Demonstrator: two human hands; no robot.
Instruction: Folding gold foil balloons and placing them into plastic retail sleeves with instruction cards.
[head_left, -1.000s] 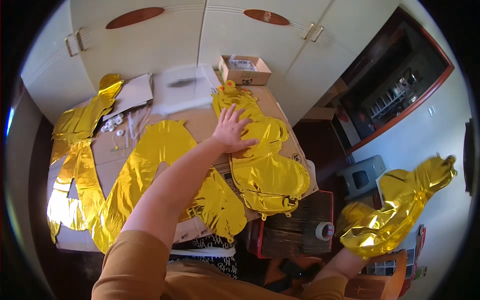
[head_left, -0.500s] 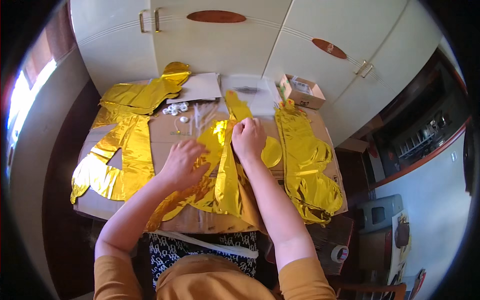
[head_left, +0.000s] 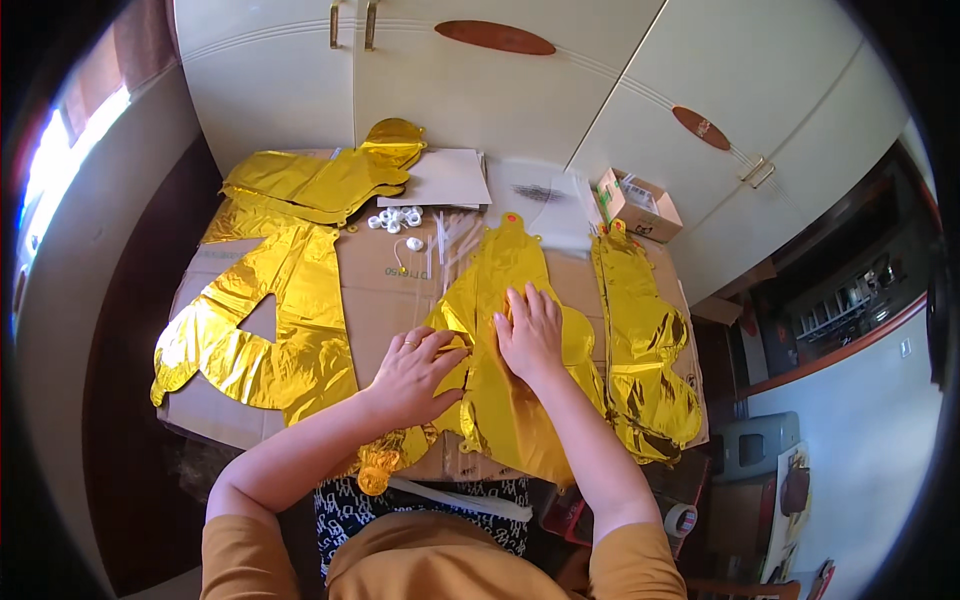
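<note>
A flat, uninflated gold foil balloon [head_left: 510, 255] lies in front of me, its tabbed narrow end pointing away. My right hand [head_left: 533, 335] rests on its middle with fingers spread over the foil. Against its left side lies my left hand [head_left: 412, 375], fingers stretched onto the foil and thumb apart. Beneath the left wrist the foil is crumpled, and a rounded end hangs over the near edge. To the left is another flat gold balloon [head_left: 315, 345] with a triangular opening; at the right lies a further lobed gold balloon [head_left: 655, 375].
Brown cardboard [head_left: 375, 300] covers the table. Farther back are stacked gold foil balloons [head_left: 290, 185], white sheets [head_left: 445, 178], small white rolls [head_left: 397, 218], clear straws [head_left: 441, 238] and an open carton [head_left: 640, 205]. Cabinet doors [head_left: 480, 90] stand behind. A tape roll [head_left: 681, 520] lies lower right.
The middle balloon has gone from bunched and partly lifted to spread flatter. My right hand has opened from a closed grip and come nearer; my left hand has settled onto the foil. The view has shifted.
</note>
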